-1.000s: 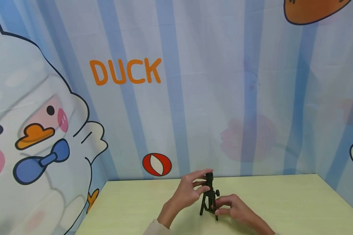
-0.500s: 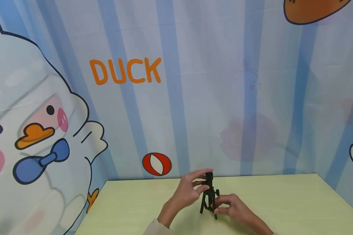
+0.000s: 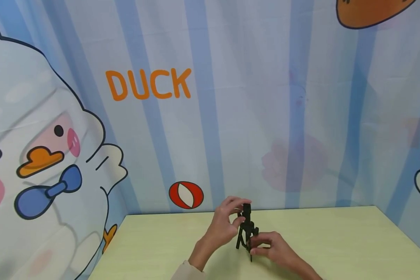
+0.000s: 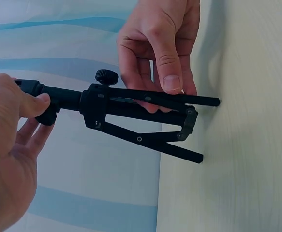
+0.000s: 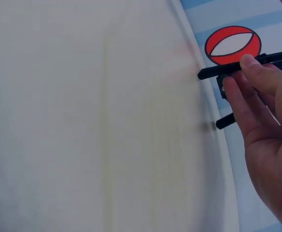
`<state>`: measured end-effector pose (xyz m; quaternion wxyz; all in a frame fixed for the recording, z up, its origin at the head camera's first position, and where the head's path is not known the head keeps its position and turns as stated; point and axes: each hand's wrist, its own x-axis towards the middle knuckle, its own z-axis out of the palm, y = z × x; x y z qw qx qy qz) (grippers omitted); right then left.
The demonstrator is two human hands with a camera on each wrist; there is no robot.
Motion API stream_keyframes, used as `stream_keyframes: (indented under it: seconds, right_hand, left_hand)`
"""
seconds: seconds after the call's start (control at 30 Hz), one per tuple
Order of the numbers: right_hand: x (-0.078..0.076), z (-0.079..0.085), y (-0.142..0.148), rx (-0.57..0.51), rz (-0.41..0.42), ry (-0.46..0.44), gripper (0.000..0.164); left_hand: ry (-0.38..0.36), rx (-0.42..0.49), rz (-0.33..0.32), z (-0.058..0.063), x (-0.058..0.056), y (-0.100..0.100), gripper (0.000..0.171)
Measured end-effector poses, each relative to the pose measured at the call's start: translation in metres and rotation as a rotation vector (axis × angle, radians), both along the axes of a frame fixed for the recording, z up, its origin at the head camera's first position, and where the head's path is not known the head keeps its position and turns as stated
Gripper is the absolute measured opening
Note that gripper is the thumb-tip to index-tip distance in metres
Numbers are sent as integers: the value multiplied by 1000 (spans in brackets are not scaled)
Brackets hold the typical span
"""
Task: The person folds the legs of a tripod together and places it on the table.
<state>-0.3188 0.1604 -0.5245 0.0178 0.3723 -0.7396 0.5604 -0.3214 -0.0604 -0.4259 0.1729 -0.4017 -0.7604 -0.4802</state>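
Observation:
A small black tripod [image 3: 246, 223] stands upright over the table between both hands, its legs partly spread. My left hand [image 3: 221, 225] grips its head at the top, thumb on the near side and fingers around the back. Lower down, my right hand [image 3: 274, 247] pinches one leg between thumb and fingers. In the left wrist view the tripod [image 4: 141, 137] lies sideways across the picture, showing its knob [image 4: 106, 77], hinged braces and leg ends close to the tabletop. The right wrist view shows the right thumb pressed along a leg [image 5: 220, 71], with the fingers behind it.
The pale yellow table [image 3: 161, 241] reaches back to a blue striped curtain [image 3: 245, 97]. Printed on that curtain are a large white duck [image 3: 42, 116], orange letters and a red ball [image 3: 186, 195].
Both hands have shifted slightly left with the tripod. The tripod has turned a little, so its legs look closer together in the head view.

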Motion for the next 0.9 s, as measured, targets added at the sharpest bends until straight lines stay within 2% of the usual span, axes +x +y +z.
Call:
stream_keyframes:
  seconds: [0.1, 0.33, 0.47, 0.6, 0.7, 0.9]
  right_hand:
    - [3, 2, -1, -6, -13, -48, 12]
    - [4, 8, 6, -25, -134, -86, 3]
    - [3, 9, 9, -17, -194, -85, 6]
    - [3, 8, 9, -21, -232, -83, 15]
    - [1, 7, 9, -27, -234, -98, 22]
    - [-4, 2, 9, -37, -150, -101, 32]
  left_hand:
    - [37, 16, 22, -1, 0, 1, 55]
    - [21, 53, 44, 0, 0, 4, 29]
    - [24, 55, 62, 1, -1, 5, 26]
    - [39, 65, 51, 1, -2, 5, 26]
    - [34, 65, 42, 3, -3, 6, 25]
    - [-1, 49, 29, 8, -3, 6, 27]
